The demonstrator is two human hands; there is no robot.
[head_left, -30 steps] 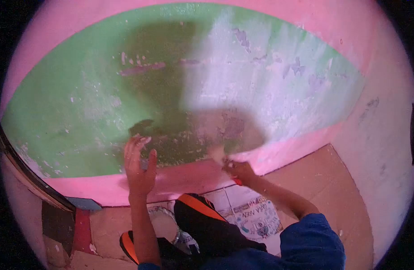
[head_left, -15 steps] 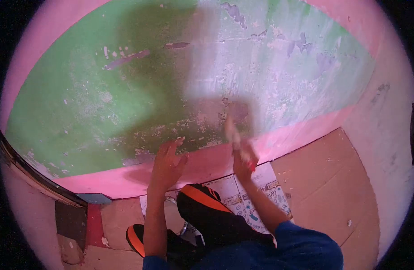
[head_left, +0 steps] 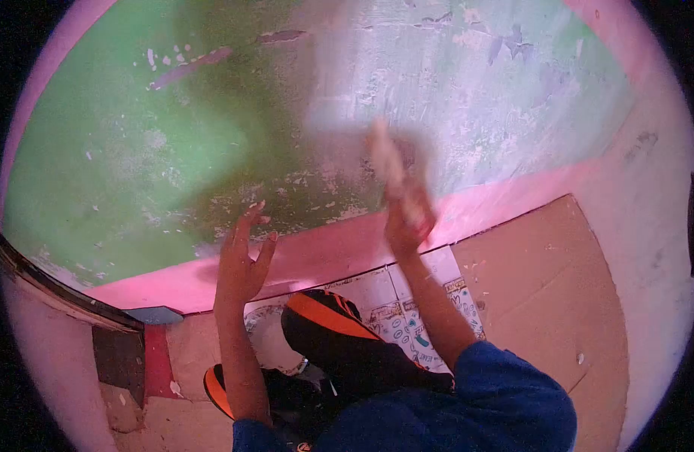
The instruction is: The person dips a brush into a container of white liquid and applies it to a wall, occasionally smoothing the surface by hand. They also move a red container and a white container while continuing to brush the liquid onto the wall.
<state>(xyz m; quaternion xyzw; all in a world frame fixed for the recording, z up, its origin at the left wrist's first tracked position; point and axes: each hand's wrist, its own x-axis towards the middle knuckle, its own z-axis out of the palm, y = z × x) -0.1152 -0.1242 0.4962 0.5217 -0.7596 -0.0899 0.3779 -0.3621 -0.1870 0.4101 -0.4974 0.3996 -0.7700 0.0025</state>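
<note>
My right hand is wrapped round a pale, elongated tool with red at its lower end. Motion blurs the tool, so I cannot tell its exact kind. Its tip points up over the green wall, where the paint is worn, whitish and peeling in patches. To the left, my left hand is open and holds nothing, its fingers apart. Those fingertips overlap the wall just above its pink lower band.
Brown cardboard covers the floor at the right, beside a printed white sheet along the wall's foot. A round pale container stands between my left forearm and my bent leg. A dark-edged frame borders the left.
The view has shifted, so the wall marks sit higher. My right hand and the tool have moved up the wall. My left hand has shifted left and up, still open.
</note>
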